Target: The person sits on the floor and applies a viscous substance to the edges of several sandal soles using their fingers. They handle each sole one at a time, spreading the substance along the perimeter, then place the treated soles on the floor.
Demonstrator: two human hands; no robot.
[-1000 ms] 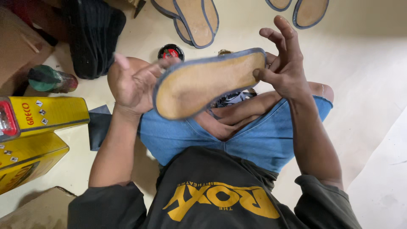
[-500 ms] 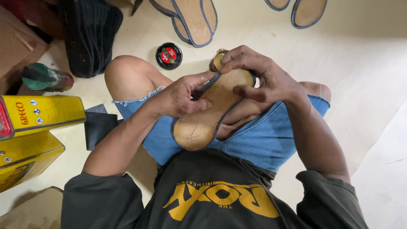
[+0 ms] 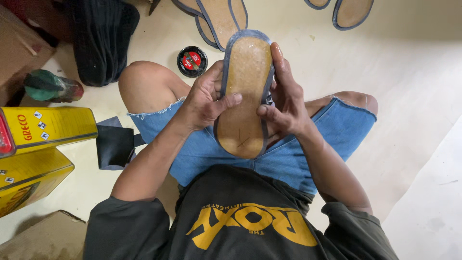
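1. Tan, oblong shoe sole with a dark blue-grey rim [image 3: 244, 96], held lengthwise over the lap above blue denim shorts [image 3: 211, 149], toe end pointing away from the body, flat tan face up.
2. Left hand [image 3: 204, 103] grasping the sole's left edge: thumb laid across the tan face, fingers curled behind the rim.
3. Right hand [image 3: 286, 103] grasping the right edge: forefinger stretched along the rim toward the toe, thumb pressed on the rim lower down, remaining fingers tucked under.
4. Small round black tin with a red label on its lid [image 3: 192, 61], shut, on the pale floor [image 3: 394, 72] just beyond the left knee; contents hidden.
5. Two yellow rectangular metal cans with red lettering and small white diamond marks [image 3: 41, 130], stacked at the left edge of view; contents hidden.
6. Green-capped bottle lying on its side [image 3: 50, 87], above the yellow cans, beside a black bag [image 3: 101, 41].
7. Brown cardboard boxes at upper left [image 3: 21, 53] and lower left [image 3: 45, 238].
8. More tan soles with dark rims [image 3: 221, 17] flat on the floor at the top of view, another pair [image 3: 353, 12] farther right.
9. Black folded sheet [image 3: 115, 144] on the floor between the cans and the left thigh.
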